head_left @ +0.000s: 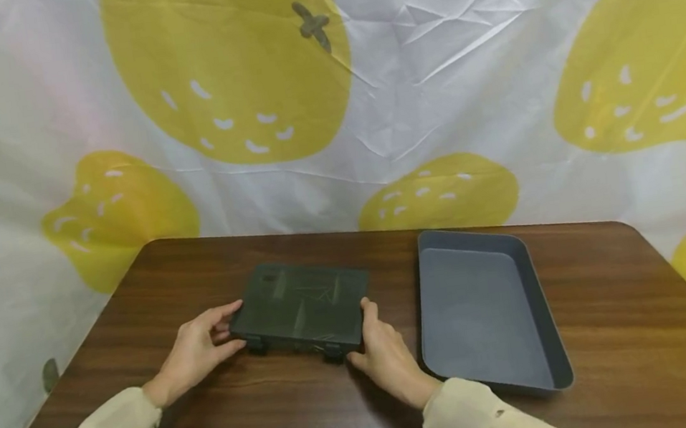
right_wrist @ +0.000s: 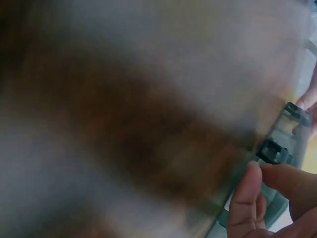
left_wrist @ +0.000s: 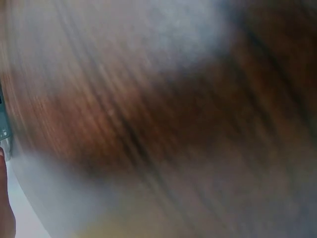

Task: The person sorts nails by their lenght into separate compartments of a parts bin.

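Observation:
A dark green, see-through plastic case point(head_left: 302, 302) with a flat lid lies between my two hands at the middle of the table. Two black latches line its front side, and one latch point(right_wrist: 273, 152) shows close up in the right wrist view. My left hand point(head_left: 196, 345) grips the case's left end, thumb near the front corner. At the opposite end, my right hand point(head_left: 391, 356) holds the right side, its thumb low by the front corner. The left wrist view catches only a sliver of the case point(left_wrist: 4, 121) and a finger at its left edge.
A grey rectangular tray point(head_left: 541, 314) with raised walls stands to the right of the case, on the brown wood-grain table point(head_left: 305, 421). Behind the table hangs a white cloth point(head_left: 430, 87) printed with yellow fruit.

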The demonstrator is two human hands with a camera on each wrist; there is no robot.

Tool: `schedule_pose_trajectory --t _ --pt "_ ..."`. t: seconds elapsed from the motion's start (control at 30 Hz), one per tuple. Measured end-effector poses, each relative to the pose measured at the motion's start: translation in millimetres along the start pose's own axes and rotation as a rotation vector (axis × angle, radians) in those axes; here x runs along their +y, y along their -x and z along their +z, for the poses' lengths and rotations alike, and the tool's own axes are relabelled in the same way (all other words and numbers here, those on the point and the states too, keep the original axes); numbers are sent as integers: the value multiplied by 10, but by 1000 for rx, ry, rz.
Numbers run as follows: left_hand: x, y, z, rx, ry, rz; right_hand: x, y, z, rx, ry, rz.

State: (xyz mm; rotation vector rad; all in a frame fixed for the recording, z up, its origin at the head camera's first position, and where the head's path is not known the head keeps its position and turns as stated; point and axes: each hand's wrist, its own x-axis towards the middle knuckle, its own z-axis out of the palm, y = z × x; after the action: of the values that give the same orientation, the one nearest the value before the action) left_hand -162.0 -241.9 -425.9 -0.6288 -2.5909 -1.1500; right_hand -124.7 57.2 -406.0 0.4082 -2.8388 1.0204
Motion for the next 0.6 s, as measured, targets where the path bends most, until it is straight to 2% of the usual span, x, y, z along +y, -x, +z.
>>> schedule_pose_trajectory --t 0.13,0.33,0.6 --pt "9 -3 25 8 -7 10 1 15 48 41 7 46" --pt "29 19 41 28 -11 -1 -15 24 99 43 19 111" --pt "0 7 50 29 -17 11 -10 11 107 75 42 100"
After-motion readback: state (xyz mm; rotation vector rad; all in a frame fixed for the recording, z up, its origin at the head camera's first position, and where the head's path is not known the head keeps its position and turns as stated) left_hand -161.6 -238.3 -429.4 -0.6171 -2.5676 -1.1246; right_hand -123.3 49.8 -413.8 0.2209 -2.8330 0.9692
